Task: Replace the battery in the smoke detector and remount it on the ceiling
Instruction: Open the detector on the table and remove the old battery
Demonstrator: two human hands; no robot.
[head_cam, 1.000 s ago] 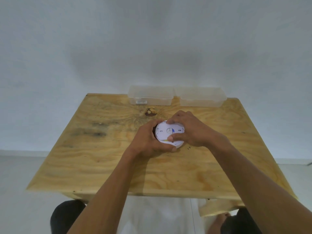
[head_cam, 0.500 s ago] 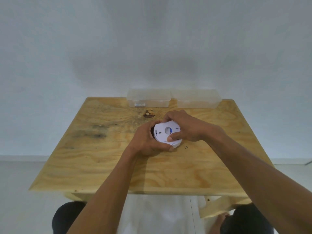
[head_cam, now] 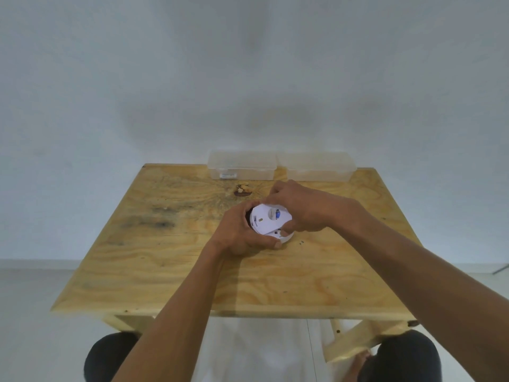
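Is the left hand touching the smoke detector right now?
Touching. In the head view the left hand wraps the smoke detector, its fingers pressed against the white rim, no gap.

Both forearms are bare from wrist to elbow, with no sleeve, watch or ring showing on the left hand [head_cam: 237,232] or the right hand [head_cam: 300,208]. Below the near edge of the table, dark, rounded knees [head_cam: 107,357] show in black fabric at either side.

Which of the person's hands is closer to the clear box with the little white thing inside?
Left. The left hand sits below the left clear box; the right hand lies further toward the other box.
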